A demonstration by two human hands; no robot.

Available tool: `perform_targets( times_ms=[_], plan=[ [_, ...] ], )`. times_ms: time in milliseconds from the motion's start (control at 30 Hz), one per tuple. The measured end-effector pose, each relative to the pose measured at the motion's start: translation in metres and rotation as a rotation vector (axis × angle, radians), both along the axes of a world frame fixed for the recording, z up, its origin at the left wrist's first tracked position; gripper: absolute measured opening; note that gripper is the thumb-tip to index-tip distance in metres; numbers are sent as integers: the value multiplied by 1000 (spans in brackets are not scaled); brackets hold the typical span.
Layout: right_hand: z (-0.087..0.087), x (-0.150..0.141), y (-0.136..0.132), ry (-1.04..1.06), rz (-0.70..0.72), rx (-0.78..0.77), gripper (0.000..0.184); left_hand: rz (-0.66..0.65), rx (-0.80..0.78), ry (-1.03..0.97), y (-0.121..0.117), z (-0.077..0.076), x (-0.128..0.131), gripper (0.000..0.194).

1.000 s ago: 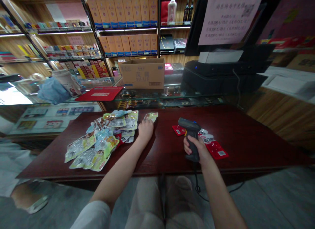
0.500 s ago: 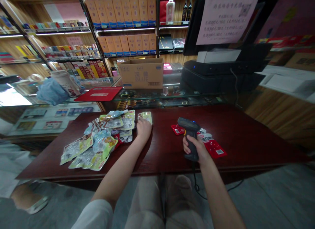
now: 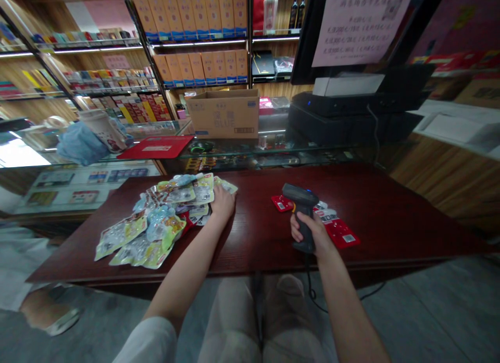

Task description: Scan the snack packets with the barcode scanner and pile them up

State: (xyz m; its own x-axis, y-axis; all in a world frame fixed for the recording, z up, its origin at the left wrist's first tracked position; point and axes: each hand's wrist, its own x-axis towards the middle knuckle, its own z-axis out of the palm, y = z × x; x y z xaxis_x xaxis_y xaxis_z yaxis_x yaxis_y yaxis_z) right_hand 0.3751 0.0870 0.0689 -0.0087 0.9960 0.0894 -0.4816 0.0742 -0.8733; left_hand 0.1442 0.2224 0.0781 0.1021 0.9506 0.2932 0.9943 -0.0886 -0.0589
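My left hand (image 3: 222, 204) is closed on the near edge of a green-and-clear snack packet (image 3: 227, 185), at the right side of a heap of similar packets (image 3: 160, 222). Its fingertips are partly hidden by the back of the hand. In my right hand (image 3: 314, 233) is a dark barcode scanner (image 3: 300, 195), gripped by its handle, its head tilted up and pointing left. Under and beyond the scanner lie red packets (image 3: 341, 233) with white barcode labels, partly covered by it.
The dark red table (image 3: 258, 227) carries all the packets. Behind it, a glass counter holds a cardboard box (image 3: 224, 115), a red folder (image 3: 155, 147), a cup (image 3: 103, 129) and a black monitor (image 3: 308, 45). The scanner's cord (image 3: 310, 285) hangs over the front edge. Another person's leg (image 3: 42, 305) shows at left.
My left hand has slid left with the snack packet, from apart on the table to against the heap. My right hand and the scanner have stayed nearly still.
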Motion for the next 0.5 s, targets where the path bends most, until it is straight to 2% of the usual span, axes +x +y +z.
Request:
perform_targets(
  times_ms=[67, 167, 233, 300, 400, 500],
  plan=[
    [0, 0, 0, 3, -7, 8, 24, -38, 27, -5, -4, 2, 2, 47],
    [2, 1, 0, 19, -21, 12, 25, -221, 26, -47, -10, 7, 14, 41],
    [2, 0, 0, 35, -29, 14, 24, -373, -48, -105, -12, 9, 30, 39],
    [3, 0, 0, 43, -43, 14, 25, -469, -156, -189, -12, 10, 49, 42],
    [3, 0, 1, 43, -81, 14, 28, -536, -306, -293, -9, 9, 81, 46],
    [3, 1, 2, 56, -91, 13, 27, -555, -327, -291, -6, 5, 106, 48]
  ],
)
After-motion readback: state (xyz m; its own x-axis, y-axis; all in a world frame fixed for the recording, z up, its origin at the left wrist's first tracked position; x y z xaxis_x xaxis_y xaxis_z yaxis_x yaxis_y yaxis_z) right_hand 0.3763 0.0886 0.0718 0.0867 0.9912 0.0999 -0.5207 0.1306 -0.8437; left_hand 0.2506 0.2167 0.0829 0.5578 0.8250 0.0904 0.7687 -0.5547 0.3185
